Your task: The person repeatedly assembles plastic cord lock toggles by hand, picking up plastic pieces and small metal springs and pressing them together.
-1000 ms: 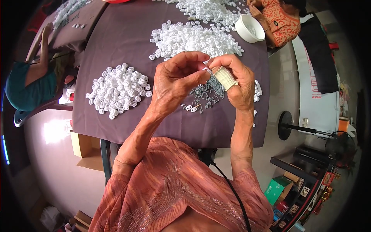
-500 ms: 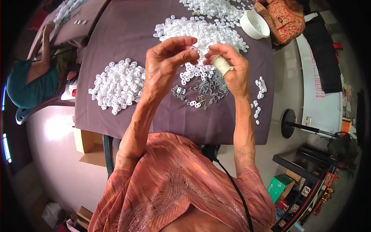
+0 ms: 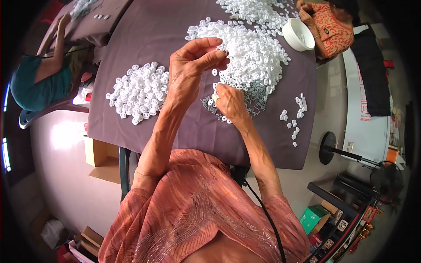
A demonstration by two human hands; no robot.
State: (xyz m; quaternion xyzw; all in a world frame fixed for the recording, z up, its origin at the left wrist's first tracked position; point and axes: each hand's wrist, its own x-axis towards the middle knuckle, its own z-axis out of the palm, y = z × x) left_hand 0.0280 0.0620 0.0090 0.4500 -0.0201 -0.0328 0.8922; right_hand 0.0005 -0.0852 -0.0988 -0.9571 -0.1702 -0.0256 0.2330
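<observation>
My left hand (image 3: 188,68) is raised over the near-left side of a heap of small white oval plastic pieces with holes (image 3: 252,52). Its thumb and forefinger are pinched together, with a tiny dark spot at the tips too small to name. My right hand (image 3: 231,101) is lowered to the table at a scatter of small grey pins or screws (image 3: 256,97). Its fingers are curled downward and closed, and their tips are hidden. A cream-coloured wrap (image 3: 215,97) shows at the finger side of this hand. Some white pieces lie just beside it.
A second pile of white pieces (image 3: 139,92) lies left on the brown tablecloth (image 3: 197,142). Several loose pieces (image 3: 294,125) lie at the right. A white tub (image 3: 298,34) stands far right, near a person in an orange patterned top (image 3: 335,33). Another person in teal (image 3: 41,83) sits left.
My right hand has moved down and left from beside my left hand to the grey pins. My left hand stays raised and pinched. The whole view has shifted slightly.
</observation>
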